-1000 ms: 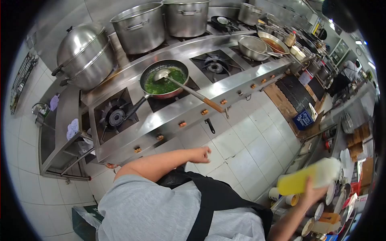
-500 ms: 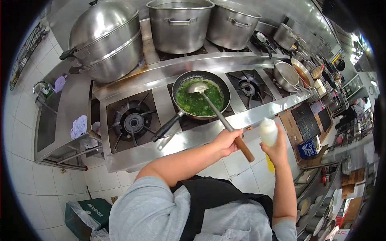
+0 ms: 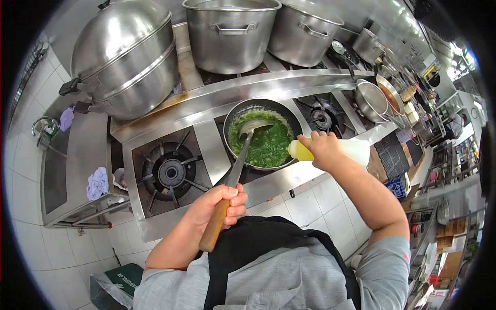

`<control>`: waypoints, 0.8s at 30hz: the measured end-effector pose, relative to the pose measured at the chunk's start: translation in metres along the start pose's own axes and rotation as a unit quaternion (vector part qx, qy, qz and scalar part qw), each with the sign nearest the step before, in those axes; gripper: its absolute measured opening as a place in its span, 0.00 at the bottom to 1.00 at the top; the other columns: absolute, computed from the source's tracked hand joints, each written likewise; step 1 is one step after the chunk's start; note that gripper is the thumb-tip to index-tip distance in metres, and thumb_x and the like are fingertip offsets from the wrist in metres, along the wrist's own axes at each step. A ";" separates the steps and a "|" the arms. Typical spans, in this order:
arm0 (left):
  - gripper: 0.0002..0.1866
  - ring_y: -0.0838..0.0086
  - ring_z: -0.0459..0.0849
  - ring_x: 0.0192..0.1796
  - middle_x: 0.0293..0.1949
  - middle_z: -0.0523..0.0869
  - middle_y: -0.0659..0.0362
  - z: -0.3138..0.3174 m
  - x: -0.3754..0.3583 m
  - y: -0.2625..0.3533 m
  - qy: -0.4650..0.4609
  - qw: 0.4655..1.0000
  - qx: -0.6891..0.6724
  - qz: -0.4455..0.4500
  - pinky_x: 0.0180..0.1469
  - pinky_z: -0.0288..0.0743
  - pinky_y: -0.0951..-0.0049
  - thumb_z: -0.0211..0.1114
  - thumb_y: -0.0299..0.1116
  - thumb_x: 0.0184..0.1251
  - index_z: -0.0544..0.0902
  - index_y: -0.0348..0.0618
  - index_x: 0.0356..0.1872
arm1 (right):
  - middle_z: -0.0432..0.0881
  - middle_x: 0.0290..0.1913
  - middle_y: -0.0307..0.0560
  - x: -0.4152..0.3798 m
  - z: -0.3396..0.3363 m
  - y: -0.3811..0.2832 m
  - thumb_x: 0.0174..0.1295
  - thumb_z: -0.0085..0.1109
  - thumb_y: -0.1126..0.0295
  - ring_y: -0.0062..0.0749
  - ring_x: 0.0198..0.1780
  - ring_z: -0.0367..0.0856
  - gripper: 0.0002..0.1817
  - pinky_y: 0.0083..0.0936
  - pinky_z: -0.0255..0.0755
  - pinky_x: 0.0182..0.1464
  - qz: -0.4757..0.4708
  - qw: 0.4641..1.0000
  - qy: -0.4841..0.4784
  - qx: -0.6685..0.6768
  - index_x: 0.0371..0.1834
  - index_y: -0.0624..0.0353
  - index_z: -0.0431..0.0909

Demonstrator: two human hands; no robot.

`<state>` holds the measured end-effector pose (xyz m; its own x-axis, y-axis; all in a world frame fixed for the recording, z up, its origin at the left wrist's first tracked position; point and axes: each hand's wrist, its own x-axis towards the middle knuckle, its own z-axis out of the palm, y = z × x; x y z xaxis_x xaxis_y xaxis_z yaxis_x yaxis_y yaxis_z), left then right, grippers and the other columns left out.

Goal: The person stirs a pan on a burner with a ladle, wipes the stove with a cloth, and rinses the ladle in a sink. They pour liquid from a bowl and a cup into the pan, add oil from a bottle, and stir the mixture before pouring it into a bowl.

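My left hand (image 3: 223, 202) is closed around the wooden handle of a metal ladle (image 3: 241, 161). The ladle's bowl rests in the frying pan (image 3: 295, 123), among wet, chopped green food (image 3: 268, 142). In my right hand (image 3: 324, 150) is a pale squeeze bottle (image 3: 356, 151) with a yellow end. It lies on its side in the grip, yellow end toward the pan's right rim. I cannot make out any liquid leaving it. The pan sits on the middle burner; its handle is mostly hidden behind the ladle and my left hand.
A bare burner (image 3: 171, 173) lies left of the pan, another (image 3: 321, 119) to its right. Large steel pots (image 3: 232, 44) and a domed steamer (image 3: 124, 57) stand behind. A steel pan (image 3: 371, 99) is at the right. A cloth (image 3: 97, 183) hangs on the left counter.
My left hand has moved left and down, swinging the ladle handle toward my body. My right hand has tipped the bottle from upright to sideways and brought it to the pan's edge.
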<state>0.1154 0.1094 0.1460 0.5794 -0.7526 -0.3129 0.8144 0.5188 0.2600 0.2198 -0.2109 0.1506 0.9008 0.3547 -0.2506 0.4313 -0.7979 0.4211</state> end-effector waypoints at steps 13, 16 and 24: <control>0.10 0.82 0.68 0.23 0.27 0.69 0.63 0.015 -0.012 -0.019 -0.054 0.994 -0.033 0.089 0.16 0.68 0.83 0.57 0.31 0.64 0.71 0.44 0.45 | 0.77 0.51 0.42 0.065 -0.019 0.032 0.53 0.63 0.69 0.39 0.54 0.77 0.32 0.37 0.68 0.53 -0.149 0.984 -0.003 -0.094 0.65 0.41 0.68; 0.10 0.81 0.68 0.23 0.28 0.69 0.63 0.018 -0.004 -0.025 -0.059 0.992 -0.046 0.104 0.16 0.68 0.83 0.56 0.31 0.65 0.72 0.43 0.45 | 0.78 0.51 0.41 0.083 -0.008 0.038 0.54 0.62 0.68 0.37 0.54 0.78 0.31 0.36 0.68 0.53 -0.176 0.977 -0.010 -0.117 0.64 0.41 0.69; 0.12 0.80 0.69 0.23 0.28 0.69 0.62 0.015 0.012 -0.034 -0.073 0.983 -0.085 0.146 0.17 0.70 0.82 0.56 0.31 0.66 0.71 0.42 0.48 | 0.80 0.49 0.43 0.150 0.019 0.062 0.56 0.59 0.69 0.39 0.51 0.80 0.26 0.37 0.70 0.51 -0.111 0.983 0.010 -0.148 0.61 0.42 0.72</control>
<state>0.0941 0.0761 0.1469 0.7888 -0.6047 -0.1104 0.6146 0.7728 0.1582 0.3806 -0.2168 0.1228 0.7829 0.5155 -0.3484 0.6098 -0.5244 0.5943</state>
